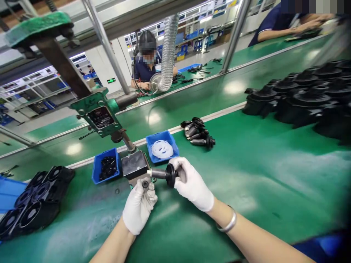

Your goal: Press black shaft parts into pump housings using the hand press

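Observation:
Both my hands wear white gloves over a green mat. My right hand [192, 184] is closed round a black rotor with a disc and shaft [164, 174], its shaft tip pointing left toward the dark block of a small green press [134, 164]. My left hand [139, 205] is closed just below the block, fingertips pinching a small black ring [144, 183]. A blue bin of white rings [161, 148] stands behind my right hand. A blue bin of small black parts [106, 167] sits left of the press.
A heap of black rotors [197, 133] lies beyond the bins. Black fan housings [33, 199] are stacked at the left, many more black housings [304, 96] at the far right. The press arm [63, 65] rises up-left. Other workers sit across the line.

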`<state>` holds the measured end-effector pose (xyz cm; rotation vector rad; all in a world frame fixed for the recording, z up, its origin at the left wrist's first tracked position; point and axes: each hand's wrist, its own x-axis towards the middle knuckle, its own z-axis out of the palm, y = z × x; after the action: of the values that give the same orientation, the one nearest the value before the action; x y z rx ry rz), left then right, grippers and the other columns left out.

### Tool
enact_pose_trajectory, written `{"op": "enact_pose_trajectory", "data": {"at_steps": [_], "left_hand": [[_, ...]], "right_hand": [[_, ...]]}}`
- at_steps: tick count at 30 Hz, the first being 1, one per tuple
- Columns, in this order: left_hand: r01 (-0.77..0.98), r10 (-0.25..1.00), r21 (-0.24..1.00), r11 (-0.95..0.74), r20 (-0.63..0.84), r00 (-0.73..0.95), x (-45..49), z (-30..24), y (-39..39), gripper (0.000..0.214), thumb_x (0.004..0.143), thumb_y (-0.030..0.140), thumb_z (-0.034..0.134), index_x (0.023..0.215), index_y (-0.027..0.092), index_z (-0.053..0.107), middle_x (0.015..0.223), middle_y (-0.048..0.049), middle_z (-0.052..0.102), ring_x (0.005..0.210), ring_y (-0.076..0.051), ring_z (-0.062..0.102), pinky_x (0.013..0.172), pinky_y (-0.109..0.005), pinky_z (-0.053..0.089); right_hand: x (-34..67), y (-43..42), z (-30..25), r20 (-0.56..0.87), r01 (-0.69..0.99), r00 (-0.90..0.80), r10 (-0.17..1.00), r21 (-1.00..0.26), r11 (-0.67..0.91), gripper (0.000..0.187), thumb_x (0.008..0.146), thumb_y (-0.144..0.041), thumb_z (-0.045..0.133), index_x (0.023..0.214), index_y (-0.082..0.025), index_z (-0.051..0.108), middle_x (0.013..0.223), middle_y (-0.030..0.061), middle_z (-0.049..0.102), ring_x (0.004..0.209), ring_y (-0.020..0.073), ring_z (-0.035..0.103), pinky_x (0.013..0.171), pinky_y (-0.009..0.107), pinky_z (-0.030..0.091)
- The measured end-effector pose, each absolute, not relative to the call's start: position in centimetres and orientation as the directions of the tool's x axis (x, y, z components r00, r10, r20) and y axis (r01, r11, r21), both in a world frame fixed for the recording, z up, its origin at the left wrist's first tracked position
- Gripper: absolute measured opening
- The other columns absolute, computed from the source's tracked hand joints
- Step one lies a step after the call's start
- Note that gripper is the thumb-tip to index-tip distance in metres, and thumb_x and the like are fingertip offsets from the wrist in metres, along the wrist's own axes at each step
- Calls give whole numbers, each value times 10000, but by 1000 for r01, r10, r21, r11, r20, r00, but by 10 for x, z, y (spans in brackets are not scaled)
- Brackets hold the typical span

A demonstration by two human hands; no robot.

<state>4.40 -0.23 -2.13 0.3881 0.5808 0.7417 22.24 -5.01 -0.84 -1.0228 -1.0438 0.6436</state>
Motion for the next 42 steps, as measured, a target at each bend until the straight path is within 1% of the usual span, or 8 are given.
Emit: {"op": "enact_pose_trajectory", "data": {"at_steps": [7,12,17,21,24,31,35,42], "left_hand": [[-542,829,641,543,-309,466,40,-19,6,365,625,399,890,805,138,709,701,20,607,518,-31,528,535,-158,465],[-376,909,865,334,-190,371,33,-16,9,374,665,451,856,819,141,715,704,17,608,541,-57,549,546,-181,436],[-144,940,981,127,-73,334,23,-17,14,338,725,461,806,810,148,710,685,20,620,563,-77,551,581,-206,425],[-127,942,988,87,-40,333,25,-20,12,270,742,412,803,805,164,717,762,12,651,583,-74,545,597,-209,439],[-228,944,966,123,-43,326,31,-19,5,255,795,382,764,943,177,731,1002,-49,689,689,-93,584,629,-209,465],[-402,879,865,301,-88,469,35,0,-14,652,838,288,717,1422,243,430,1082,-104,691,694,-155,671,695,-294,532],[-421,858,870,255,-3,514,33,4,-15,773,762,271,786,1433,248,403,1130,-99,675,777,-181,685,796,-322,536],[-388,880,894,225,-16,474,34,0,-13,677,821,322,738,1411,219,423,1067,-106,700,678,-156,671,695,-296,543]], "right_hand": [[212,-54,-10,383,89,246,890,-923,373,264,609,-105,489,832,-242,453,848,13,472,745,193,470,711,315,438],[213,-57,-15,434,292,176,883,-880,374,331,607,-67,468,883,-243,422,903,26,479,795,205,488,734,331,440],[215,-63,-11,587,525,44,808,-702,481,393,606,-36,480,934,-236,399,1028,54,456,889,218,510,790,346,440],[213,-65,-10,605,552,21,796,-671,495,400,608,-38,474,945,-236,393,1051,56,449,877,210,512,783,338,443],[210,-63,-11,572,494,88,816,-736,463,379,613,-47,467,931,-240,393,1001,37,456,883,210,501,790,341,436],[208,-61,-16,514,368,137,847,-820,438,362,608,-59,449,912,-245,390,957,19,447,850,204,473,786,351,426],[210,-63,-16,524,339,148,839,-824,454,364,609,-56,444,915,-246,390,962,19,444,863,205,473,811,362,424],[207,-63,-14,552,363,120,825,-798,481,371,605,-58,450,921,-244,390,987,25,449,882,205,481,809,357,424]]}}
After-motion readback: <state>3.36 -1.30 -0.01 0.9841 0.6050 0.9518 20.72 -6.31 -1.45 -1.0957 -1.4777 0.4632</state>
